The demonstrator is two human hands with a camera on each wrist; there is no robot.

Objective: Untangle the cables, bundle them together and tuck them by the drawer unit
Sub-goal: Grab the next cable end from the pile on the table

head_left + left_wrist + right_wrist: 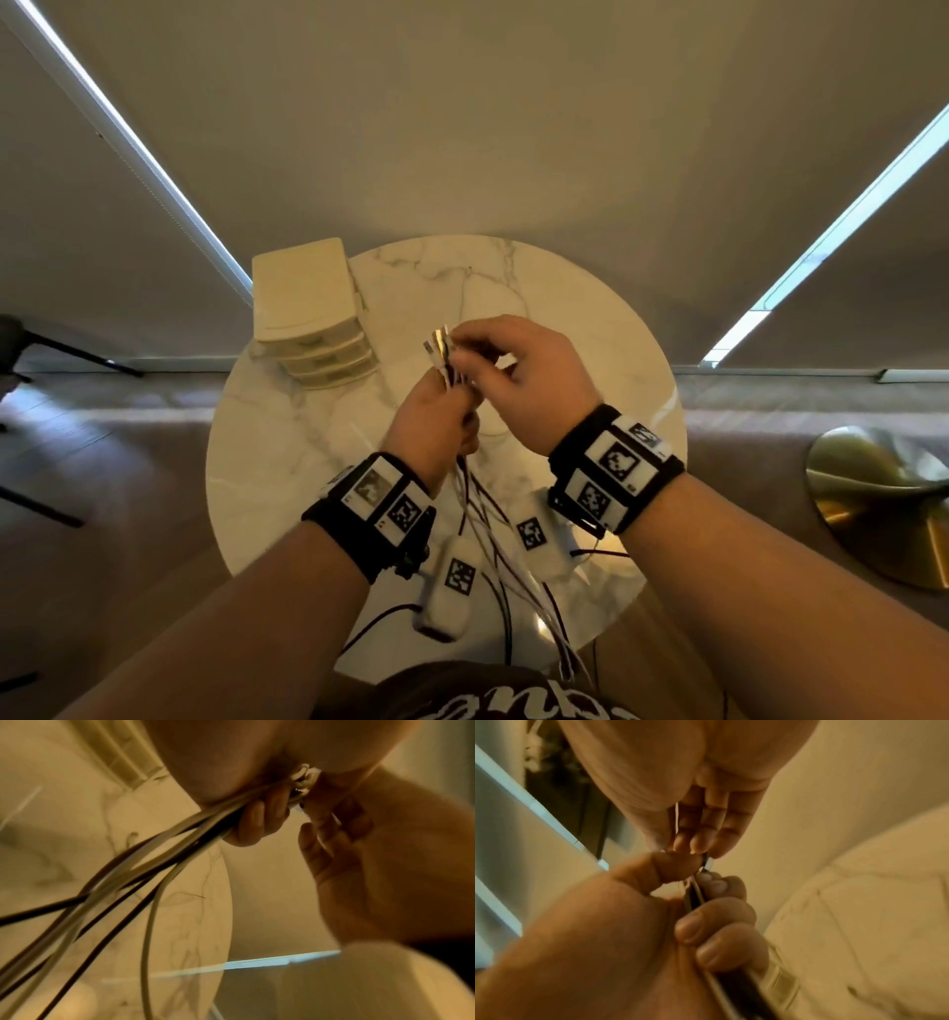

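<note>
While hands (431,416) (518,380) grip cables (440,354) — drawers (328,354) shut.

Head view: taken from above the table (287,462), faced forward and down, well back; whole tabletop and both forearms taken in. Left wrist view: set under the left hand (231,760), aimed along its fingers (257,821), very near, blurred. Right wrist view: set likewise under the right hand (667,770). Shared by all three: both hands and the cables (164,846) gripped between them.
</note>
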